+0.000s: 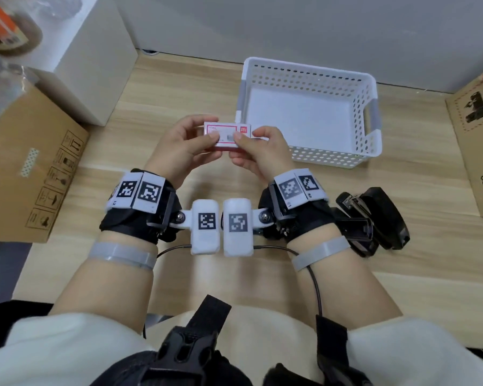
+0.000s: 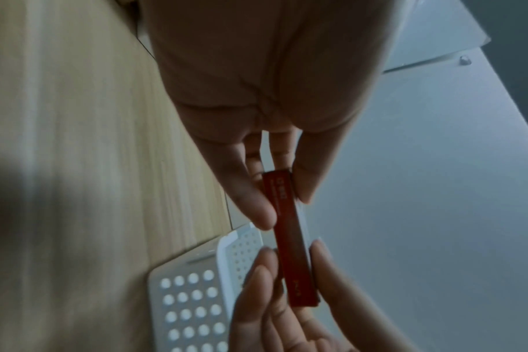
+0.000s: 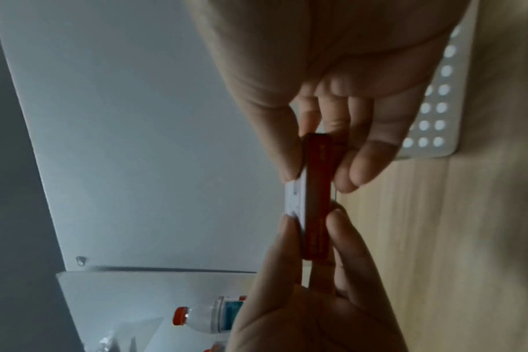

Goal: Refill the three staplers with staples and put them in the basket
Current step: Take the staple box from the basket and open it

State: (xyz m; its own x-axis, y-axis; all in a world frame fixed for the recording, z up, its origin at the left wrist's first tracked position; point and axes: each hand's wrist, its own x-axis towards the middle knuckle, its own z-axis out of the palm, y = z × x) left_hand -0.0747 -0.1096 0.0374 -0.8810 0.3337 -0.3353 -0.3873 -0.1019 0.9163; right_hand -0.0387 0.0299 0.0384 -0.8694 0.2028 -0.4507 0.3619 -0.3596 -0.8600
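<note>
A small red-and-white staple box (image 1: 226, 134) is held above the table between both hands. My left hand (image 1: 183, 143) pinches its left end, thumb on top and fingers underneath. My right hand (image 1: 258, 147) pinches its right end. In the left wrist view the box's red edge (image 2: 290, 238) runs between the two sets of fingers, and the right wrist view shows the same red edge (image 3: 317, 195). Black staplers (image 1: 374, 218) lie on the table by my right wrist, partly hidden by it. The white perforated basket (image 1: 310, 76) stands empty behind the hands.
A cardboard box (image 1: 31, 168) lies at the left and another cardboard box (image 1: 477, 146) at the right. A white box (image 1: 95, 57) stands at the back left. A plastic bottle with an orange cap (image 3: 202, 319) shows in the right wrist view.
</note>
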